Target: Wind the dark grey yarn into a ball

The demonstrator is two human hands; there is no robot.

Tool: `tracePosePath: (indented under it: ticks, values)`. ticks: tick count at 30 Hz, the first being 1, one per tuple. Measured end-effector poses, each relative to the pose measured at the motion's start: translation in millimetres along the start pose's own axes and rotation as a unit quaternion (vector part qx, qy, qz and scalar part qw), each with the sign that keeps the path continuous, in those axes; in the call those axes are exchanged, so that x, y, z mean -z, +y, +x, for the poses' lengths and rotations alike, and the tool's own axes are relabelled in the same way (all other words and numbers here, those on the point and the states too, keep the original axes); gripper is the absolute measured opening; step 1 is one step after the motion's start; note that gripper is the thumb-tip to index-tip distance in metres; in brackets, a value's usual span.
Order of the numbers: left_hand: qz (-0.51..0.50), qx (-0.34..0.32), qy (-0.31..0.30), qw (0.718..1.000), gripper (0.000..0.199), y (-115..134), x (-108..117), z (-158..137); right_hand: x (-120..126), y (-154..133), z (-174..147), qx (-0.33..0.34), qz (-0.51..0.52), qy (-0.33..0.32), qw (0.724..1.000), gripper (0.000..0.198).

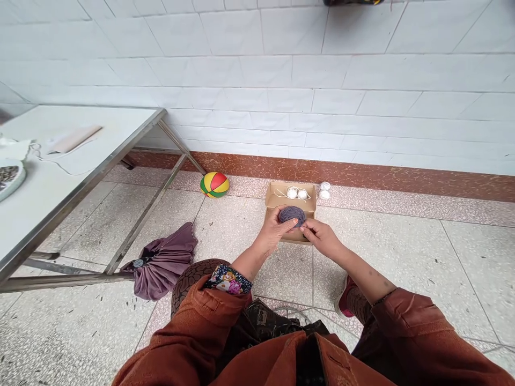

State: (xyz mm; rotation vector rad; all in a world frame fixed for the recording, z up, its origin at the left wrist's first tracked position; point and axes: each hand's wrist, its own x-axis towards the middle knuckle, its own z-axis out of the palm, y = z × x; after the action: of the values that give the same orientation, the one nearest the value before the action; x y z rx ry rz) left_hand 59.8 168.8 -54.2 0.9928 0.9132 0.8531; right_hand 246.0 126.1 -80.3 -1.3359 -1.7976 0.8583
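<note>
A grey-purple ball of yarn (292,215) is held above a cardboard box (274,199) on the floor. My left hand (274,228) wraps round the ball from the left, thumb across its front. At the ball's lower right, my right hand (321,236) has its thumb and finger pinched together, touching or very near the yarn; a strand there is too small to make out. Small white yarn balls (296,193) with loose ends lie in the back part of the box. Part of the box is hidden behind my hands.
More white yarn balls (324,190) sit right of the box. A colourful ball (214,185) rests near the wall. On the left stands a metal-framed table (120,120) with a dish (12,179) on it. A folded purple umbrella (164,260) lies by its leg.
</note>
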Motion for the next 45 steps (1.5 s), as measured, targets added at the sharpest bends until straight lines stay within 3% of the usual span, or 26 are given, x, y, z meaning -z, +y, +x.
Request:
tracePosePath:
  ticks: [3, 6, 9, 13, 17, 19, 23, 26, 30, 33, 37, 41, 45]
  values:
    - [0.073, -0.033, 0.032, 0.996, 0.053, -1.5, 3.7, 1.5, 8.9, -12.0, -1.5, 0.009, 0.037, -0.031, 0.999, 0.022]
    - [0.115, -0.039, 0.024, 0.992, 0.057, -4.5, 5.7, 1.3, 17.2, -21.7, -1.4, 0.002, 0.090, -0.031, 0.995, 0.022]
    - [0.134, -0.014, -0.049, 0.990, 0.054, -6.0, 4.8, -2.5, 21.2, -23.5, 2.1, -0.012, 0.121, 0.008, 0.993, 0.025]
    - [0.079, 0.037, -0.169, 0.982, 0.053, -3.1, 1.9, -10.4, 18.3, -12.8, 8.5, -0.042, 0.109, 0.078, 0.990, 0.025]
    - [-0.038, 0.067, -0.205, 0.976, 0.056, 0.4, 1.0, -12.3, 9.6, 2.6, 9.6, -0.082, 0.089, 0.088, 0.989, 0.027]
    - [-0.095, 0.072, -0.180, 0.976, 0.056, 0.9, 1.4, -10.1, 5.4, 7.4, 7.7, -0.089, 0.075, 0.077, 0.990, 0.026]
    - [-0.127, 0.047, -0.061, 0.989, 0.054, -0.6, 2.7, -3.4, -0.9, 6.7, 2.2, -0.032, 0.011, 0.039, 0.999, 0.021]
    - [-0.083, 0.032, 0.014, 0.996, 0.050, -3.5, 4.0, 1.0, -2.2, -1.4, -2.1, 0.013, -0.017, 0.004, 1.000, 0.021]
    - [0.027, 0.009, 0.044, 0.999, 0.046, -9.1, 5.2, 5.7, 3.8, -15.8, -5.7, 0.047, 0.015, -0.036, 0.998, 0.022]
    - [0.081, -0.013, 0.006, 0.997, 0.049, -12.4, 4.9, 6.2, 11.7, -22.6, -4.1, 0.049, 0.043, -0.014, 0.998, 0.023]
    - [0.103, 0.010, -0.113, 0.988, 0.049, -11.5, 3.5, -0.3, 17.7, -19.8, 3.8, 0.037, 0.049, 0.054, 0.997, 0.027]
    - [0.026, 0.039, -0.170, 0.984, 0.050, -5.0, 3.3, -10.8, 13.7, -7.5, 12.1, 0.008, 0.038, 0.098, 0.994, 0.031]
    - [-0.072, 0.055, -0.158, 0.983, 0.054, 3.2, 8.2, -16.6, 1.2, 4.7, 14.5, -0.050, 0.068, 0.083, 0.993, 0.032]
